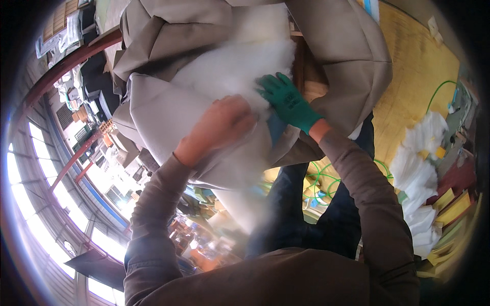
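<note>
A loose sheet of fluffy white batting (232, 66) lies over a bulky piece covered in grey-brown upholstery fabric (347, 35). My bare left hand (220, 127) is closed, knuckles up, over the batting's near edge and a pale fabric flap (163, 112). What its slightly blurred fingers grip is hidden underneath. In a green work glove, my right hand (290, 102) rests at the batting's right edge, fingers stretched out and a little apart. Brown wooden framing (306, 66) shows through a gap in the fabric beyond that hand.
A yellowish wooden board (413, 61) spreads out at the right. Crumpled white batting (418, 178) and yellow foam pieces (451, 209) are heaped at the lower right. A green hose (324, 178) loops behind my legs. A red beam (66, 66) crosses the left.
</note>
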### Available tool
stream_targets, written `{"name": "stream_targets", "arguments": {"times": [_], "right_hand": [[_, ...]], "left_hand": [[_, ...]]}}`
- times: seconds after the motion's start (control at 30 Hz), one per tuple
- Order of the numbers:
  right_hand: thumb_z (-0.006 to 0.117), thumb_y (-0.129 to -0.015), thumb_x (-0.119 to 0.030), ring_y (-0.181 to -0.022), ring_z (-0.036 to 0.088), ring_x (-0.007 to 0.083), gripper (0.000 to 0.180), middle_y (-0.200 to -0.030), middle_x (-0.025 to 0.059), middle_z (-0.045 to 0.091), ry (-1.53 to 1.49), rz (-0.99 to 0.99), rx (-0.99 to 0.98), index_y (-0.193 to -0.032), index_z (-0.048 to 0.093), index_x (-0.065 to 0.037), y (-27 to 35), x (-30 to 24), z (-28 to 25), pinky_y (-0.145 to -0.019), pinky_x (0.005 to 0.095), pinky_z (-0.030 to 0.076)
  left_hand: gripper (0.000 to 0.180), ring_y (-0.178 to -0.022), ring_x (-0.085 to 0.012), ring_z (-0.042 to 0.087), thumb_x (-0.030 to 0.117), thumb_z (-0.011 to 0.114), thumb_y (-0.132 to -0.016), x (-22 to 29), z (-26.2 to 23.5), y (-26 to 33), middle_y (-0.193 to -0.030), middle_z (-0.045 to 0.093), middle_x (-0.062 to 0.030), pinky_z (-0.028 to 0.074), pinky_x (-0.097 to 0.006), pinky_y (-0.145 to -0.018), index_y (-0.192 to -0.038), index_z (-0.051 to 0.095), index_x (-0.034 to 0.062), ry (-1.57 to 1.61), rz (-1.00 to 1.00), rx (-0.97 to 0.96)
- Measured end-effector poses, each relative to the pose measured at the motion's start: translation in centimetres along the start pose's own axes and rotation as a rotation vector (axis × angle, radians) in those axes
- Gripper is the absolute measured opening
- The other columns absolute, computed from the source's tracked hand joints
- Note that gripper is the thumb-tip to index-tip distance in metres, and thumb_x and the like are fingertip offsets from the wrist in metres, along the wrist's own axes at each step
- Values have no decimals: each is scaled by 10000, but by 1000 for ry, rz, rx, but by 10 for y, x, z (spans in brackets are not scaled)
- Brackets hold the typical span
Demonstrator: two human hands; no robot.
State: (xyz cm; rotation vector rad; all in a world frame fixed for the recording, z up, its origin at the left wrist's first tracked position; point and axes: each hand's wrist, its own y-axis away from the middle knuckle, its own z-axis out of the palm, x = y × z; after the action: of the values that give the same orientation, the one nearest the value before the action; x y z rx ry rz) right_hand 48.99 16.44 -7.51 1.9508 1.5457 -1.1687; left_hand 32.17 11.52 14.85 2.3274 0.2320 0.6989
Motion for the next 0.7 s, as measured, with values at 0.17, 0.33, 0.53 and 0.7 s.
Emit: {"name": "stream_targets", "arguments": {"times": [0.17,0.33,0.53,0.7], "right_hand": [[588,-899,-61,-1479,467,353,574,-1608,152,506,-13,-38,22,-1473,599,-72,6,9,0,-1275,538,305],[599,-874,-38,-1488,459,357,605,-1616,160,486,-27,-44,-17,-1478,586,-67,4,10,-7,-1268,555,306],[645,-821,-33,-1474,469,370,714,-1599,185,494,99,231,178,-1525,539,-86,1,6,-17,-1250,549,327],[656,-868,-50,-1386,540,390,636,-1550,204,549,187,389,306,-1497,577,-92,5,15,-26,-1175,529,408]], "left_hand": [[130,-955,-388,670,66,673,-954,-3,0,-1,-1105,606,-153,543,-482,-858,-1082,664,46,226,-35,206],[193,-947,-406,660,53,693,-932,-24,-1,-19,-1107,571,-145,533,-504,-840,-1121,704,92,-41,20,27],[110,-971,-315,602,116,772,-880,-25,7,-7,-1029,564,-97,498,-444,-844,-990,787,121,-260,25,106],[95,-979,-294,559,143,784,-858,-18,5,-6,-989,543,-86,477,-416,-858,-953,795,143,-200,42,157]]}}
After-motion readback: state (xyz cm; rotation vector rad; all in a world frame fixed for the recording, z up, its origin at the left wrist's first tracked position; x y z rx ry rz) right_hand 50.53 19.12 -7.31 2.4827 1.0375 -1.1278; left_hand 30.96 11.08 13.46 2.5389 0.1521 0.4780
